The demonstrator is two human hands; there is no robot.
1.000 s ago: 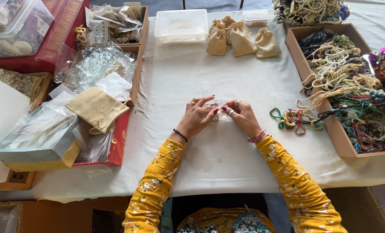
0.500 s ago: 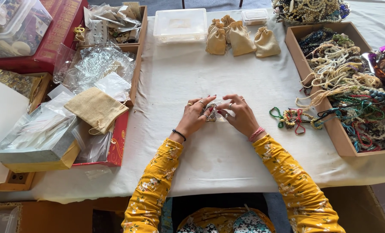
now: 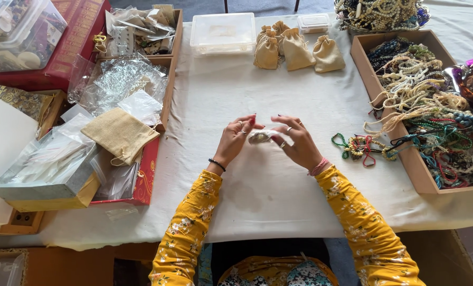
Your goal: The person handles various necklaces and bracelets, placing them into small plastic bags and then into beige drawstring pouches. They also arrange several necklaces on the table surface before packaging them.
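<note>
Left hand [image 3: 235, 139] and right hand [image 3: 298, 142] close together above the middle of the table [image 3: 279, 196], fingertips pinching a small clear packet [image 3: 259, 136] from either side; just right of the right hand, a tangle of coloured bead strings [image 3: 359, 146] loose on the white cloth, touching the edge of a brown box of necklaces [image 3: 414, 164] along the right edge; toward the far edge, tan drawstring pouches [image 3: 294, 47] beside a clear lidded container [image 3: 222, 32]; along the left edge, a woven tan pouch [image 3: 118, 132] atop plastic sleeves and a tray of crumpled clear bags [image 3: 121, 79]; nothing lying between hands and packet; packet small, transparent, glinting, with something dark and metallic inside, contents too small to tell; held between both hands, just above the cloth.
</note>
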